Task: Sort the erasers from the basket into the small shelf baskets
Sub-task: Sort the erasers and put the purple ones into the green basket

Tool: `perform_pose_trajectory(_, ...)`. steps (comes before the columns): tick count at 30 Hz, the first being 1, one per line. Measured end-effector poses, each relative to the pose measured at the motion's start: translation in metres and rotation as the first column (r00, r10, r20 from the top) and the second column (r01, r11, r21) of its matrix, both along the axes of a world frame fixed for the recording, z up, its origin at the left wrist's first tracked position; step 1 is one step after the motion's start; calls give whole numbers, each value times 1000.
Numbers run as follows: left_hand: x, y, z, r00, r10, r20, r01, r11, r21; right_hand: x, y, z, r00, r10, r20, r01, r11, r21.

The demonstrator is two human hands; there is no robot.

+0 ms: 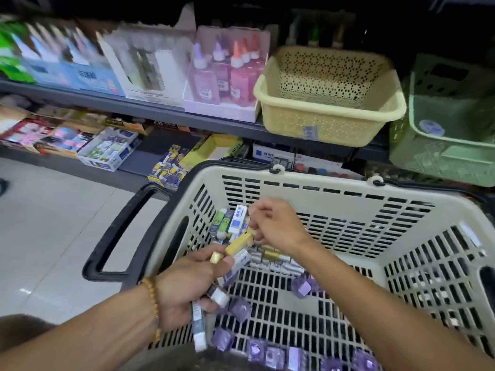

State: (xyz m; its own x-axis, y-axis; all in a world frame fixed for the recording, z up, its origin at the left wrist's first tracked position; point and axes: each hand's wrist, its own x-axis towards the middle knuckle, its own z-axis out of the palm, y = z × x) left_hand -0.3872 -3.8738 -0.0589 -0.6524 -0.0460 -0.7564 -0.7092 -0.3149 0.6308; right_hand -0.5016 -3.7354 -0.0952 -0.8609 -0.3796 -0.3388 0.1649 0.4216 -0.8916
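A large cream shopping basket (334,188) with slotted walls and a black handle (120,231) fills the lower frame. On the shelf above sit a small yellow perforated basket (329,116) and, to its right, a green one (442,153). Erasers lie inside the shopping basket: white-and-blue sleeved blocks (278,263) piled at the far left corner, purple wrapped squares (241,309) scattered along the near floor. The left hand (184,285), wearing a bead bracelet (152,293), is closed around several sleeved erasers. The right hand (278,226) pinches a gold-sleeved eraser (239,243) over the pile.
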Motion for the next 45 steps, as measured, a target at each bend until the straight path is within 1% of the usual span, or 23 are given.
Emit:
perform_pose_trajectory(1,-2,1,-1,1000,4,1,-4,1000,12,5,7,4,999,39,-23,-39,999,-9)
perform_pose_trajectory(4,-7,8,-4,1000,2,9,-3,1000,28,15,27,15,975,209,69,-206,977,-51)
perform_pose_trajectory(5,-8,11,-5,1000,0,9,0,1000,30,14,33,17,968,229,100,-224,973,-62)
perform_pose_trajectory(8,-10,21,-3,1000,-7,-8,7,997,70,9,44,22,960,208,188,-187,975,-124)
perform_pose_trajectory(11,-12,24,-1,1000,-10,-24,12,997,82,8,49,21,951,239,196,-231,971,-62)
perform_pose_trajectory(12,-12,24,-2,1000,-6,-26,8,997,73,7,50,20,958,215,188,-212,977,-37)
perform_pose_trajectory(14,-13,21,-4,999,25,-25,-24,999,22,1,54,15,982,101,159,-103,995,5)
perform_pose_trajectory(16,-14,17,-7,997,73,-40,-75,996,-42,-6,57,8,995,-3,97,-7,995,97)
perform_pose_trajectory(18,-16,12,-9,993,96,-73,-103,990,-99,-11,53,3,995,-31,90,16,985,169)
perform_pose_trajectory(21,-19,10,-13,983,129,-129,-148,977,-151,-11,44,-3,977,-67,201,45,993,112)
perform_pose_trajectory(22,-21,11,-14,978,148,-144,-170,973,-157,-10,43,-3,974,-86,207,66,993,100)
perform_pose_trajectory(23,-24,12,-15,973,166,-160,-193,967,-169,-7,43,-1,978,-110,176,91,989,114)
perform_pose_trajectory(25,-29,15,-17,962,193,-192,-234,947,-219,2,47,7,990,-133,52,125,983,132)
perform_pose_trajectory(26,-32,17,-18,956,209,-204,-257,935,-245,8,50,14,995,-99,22,97,991,95)
perform_pose_trajectory(28,-36,19,-19,942,250,-224,-305,916,-262,23,52,32,992,96,78,-94,995,-31)
perform_pose_trajectory(30,-39,22,-18,928,285,-238,-340,911,-235,37,46,42,951,282,125,-273,958,-87)
perform_pose_trajectory(31,-40,24,-18,925,294,-242,-349,910,-226,42,42,43,942,314,118,-301,947,-111)
perform_pose_trajectory(34,-40,32,-18,932,253,-259,-316,917,-243,47,36,40,966,251,58,-239,956,-169)
perform_pose_trajectory(36,-38,35,-18,942,207,-266,-277,925,-261,40,44,39,983,177,57,-167,975,-150)
perform_pose_trajectory(39,-35,33,-17,953,157,-258,-229,934,-276,17,69,31,992,11,124,-6,999,-40)
perform_pose_trajectory(42,-35,30,-17,961,126,-245,-194,941,-276,-3,80,15,989,-17,148,-13,980,198)
perform_pose_trajectory(43,-36,30,-17,964,121,-235,-185,944,-272,-7,78,10,985,-31,169,-7,975,221)
perform_pose_trajectory(45,-37,31,-18,970,108,-219,-164,953,-256,-11,68,0,968,-111,225,76,984,159)
